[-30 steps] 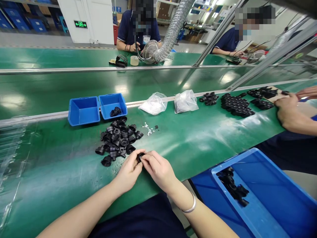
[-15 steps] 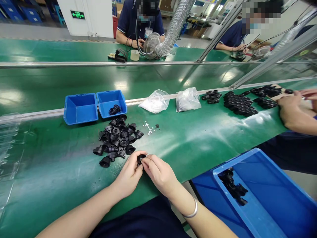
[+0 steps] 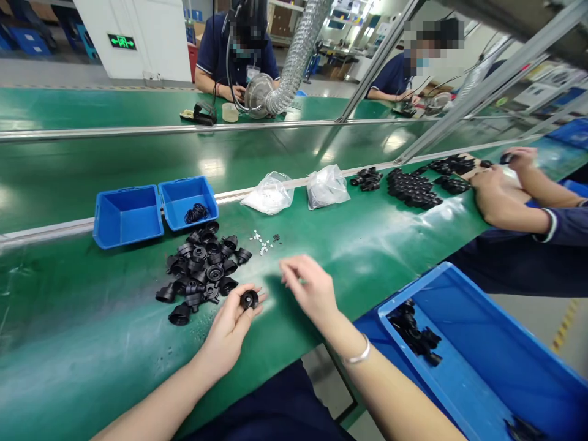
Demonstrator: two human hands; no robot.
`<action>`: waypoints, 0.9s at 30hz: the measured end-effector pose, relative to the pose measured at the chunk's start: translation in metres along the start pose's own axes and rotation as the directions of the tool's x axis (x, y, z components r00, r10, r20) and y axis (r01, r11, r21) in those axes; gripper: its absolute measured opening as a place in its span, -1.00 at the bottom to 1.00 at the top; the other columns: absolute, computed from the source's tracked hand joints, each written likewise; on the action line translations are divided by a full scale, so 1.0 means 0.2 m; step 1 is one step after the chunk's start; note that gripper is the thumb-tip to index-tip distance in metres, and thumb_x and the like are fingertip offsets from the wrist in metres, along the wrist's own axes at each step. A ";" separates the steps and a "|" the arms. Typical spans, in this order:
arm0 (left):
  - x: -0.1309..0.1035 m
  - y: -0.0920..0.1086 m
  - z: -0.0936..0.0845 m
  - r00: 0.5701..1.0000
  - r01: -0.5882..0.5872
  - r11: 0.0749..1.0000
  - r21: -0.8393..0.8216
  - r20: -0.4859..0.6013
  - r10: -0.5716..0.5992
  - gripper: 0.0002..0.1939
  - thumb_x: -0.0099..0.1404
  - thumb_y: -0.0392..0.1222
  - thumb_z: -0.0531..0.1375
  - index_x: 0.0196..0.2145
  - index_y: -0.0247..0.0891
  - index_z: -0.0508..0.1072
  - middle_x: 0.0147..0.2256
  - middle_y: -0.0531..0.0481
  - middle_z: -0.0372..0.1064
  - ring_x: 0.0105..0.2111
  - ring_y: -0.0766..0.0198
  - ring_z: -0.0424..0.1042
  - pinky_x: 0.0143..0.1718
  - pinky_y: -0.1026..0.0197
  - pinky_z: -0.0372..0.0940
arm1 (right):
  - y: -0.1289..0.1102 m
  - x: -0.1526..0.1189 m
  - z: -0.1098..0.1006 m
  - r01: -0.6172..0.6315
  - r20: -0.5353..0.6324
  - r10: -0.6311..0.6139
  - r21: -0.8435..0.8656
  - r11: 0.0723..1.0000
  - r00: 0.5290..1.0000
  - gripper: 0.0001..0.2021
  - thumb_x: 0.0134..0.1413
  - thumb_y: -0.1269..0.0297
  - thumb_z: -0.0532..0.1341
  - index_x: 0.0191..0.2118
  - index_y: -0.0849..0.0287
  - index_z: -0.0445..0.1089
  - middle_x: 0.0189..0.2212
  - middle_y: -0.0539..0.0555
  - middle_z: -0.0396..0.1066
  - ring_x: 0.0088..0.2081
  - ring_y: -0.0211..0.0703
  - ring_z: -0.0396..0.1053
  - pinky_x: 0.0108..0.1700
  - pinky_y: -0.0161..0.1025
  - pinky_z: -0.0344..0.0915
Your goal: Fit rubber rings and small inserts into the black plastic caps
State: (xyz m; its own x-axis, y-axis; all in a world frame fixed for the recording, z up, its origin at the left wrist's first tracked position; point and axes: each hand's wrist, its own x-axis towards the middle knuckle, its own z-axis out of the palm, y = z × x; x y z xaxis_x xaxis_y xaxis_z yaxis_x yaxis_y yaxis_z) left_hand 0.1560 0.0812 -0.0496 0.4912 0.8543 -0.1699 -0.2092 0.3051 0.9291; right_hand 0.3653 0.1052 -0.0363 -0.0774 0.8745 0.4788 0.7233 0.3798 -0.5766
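Observation:
My left hand (image 3: 229, 327) is closed round a black round plastic part (image 3: 249, 299), with its hollow face turned up. A small pale spot shows in the middle of that part. To the right and a little higher, my right hand (image 3: 312, 288) hovers above the green table, apart from the part. Its fingers are curled in toward the thumb, and whether anything lies between the tips is hidden. Beside my left hand lies a heap of similar black parts (image 3: 199, 260). Tiny white pieces (image 3: 263, 244) and tiny black pieces (image 3: 276, 237) are scattered beyond my hands.
Two blue bins (image 3: 128, 217) stand at the back left, one with black rings (image 3: 196, 213) inside. Two plastic bags (image 3: 271, 195) lie along the rail. A large blue crate (image 3: 448, 343) holds black parts at lower right. A co-worker's hands (image 3: 493, 190) work near grouped black parts (image 3: 411, 188).
My right hand has come off the black part and moved up and right. My left hand still holds the part, now tilted open side up. The camera view has turned right.

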 end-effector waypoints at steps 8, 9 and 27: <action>0.03 0.05 -0.01 0.995 0.097 0.985 -0.140 0.011 -0.096 -0.65 0.35 -0.02 0.16 0.04 -0.13 0.25 0.14 -0.13 0.15 0.15 -0.03 0.29 0.18 -0.06 0.19 | 0.30 0.20 0.05 -0.169 0.080 0.189 -0.212 0.962 0.979 -0.85 0.22 0.27 0.13 -0.26 0.19 0.42 -0.36 0.12 0.36 -0.36 -0.08 0.37 -0.26 -0.16 0.34; 0.03 0.06 -0.01 0.995 0.101 0.984 -0.147 0.014 -0.100 -0.64 0.34 -0.02 0.17 0.03 -0.13 0.26 0.13 -0.12 0.16 0.15 -0.03 0.30 0.18 -0.06 0.20 | 0.30 0.21 0.06 -0.163 0.081 0.184 -0.209 0.964 0.980 -0.84 0.23 0.27 0.12 -0.28 0.18 0.41 -0.37 0.12 0.36 -0.35 -0.08 0.36 -0.25 -0.16 0.33; 0.04 0.04 -0.03 0.993 0.105 0.984 -0.145 0.066 -0.097 -0.64 0.34 -0.14 0.15 0.07 -0.18 0.25 -0.04 -0.06 0.27 0.02 0.15 0.32 0.17 -0.03 0.20 | -0.22 -0.10 0.12 -0.045 0.155 0.003 0.270 0.962 0.988 -0.91 0.25 0.40 0.17 -0.20 0.15 0.42 -0.31 0.08 0.33 -0.25 -0.20 0.36 -0.22 -0.25 0.37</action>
State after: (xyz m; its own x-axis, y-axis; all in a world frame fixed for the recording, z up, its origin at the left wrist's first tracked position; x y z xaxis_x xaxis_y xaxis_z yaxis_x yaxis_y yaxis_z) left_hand 0.1534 0.0922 -0.0457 0.5639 0.7911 -0.2369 -0.2765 0.4511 0.8486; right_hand 0.3187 0.0782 -0.0353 -0.1809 0.9119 0.3684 0.5139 0.4070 -0.7551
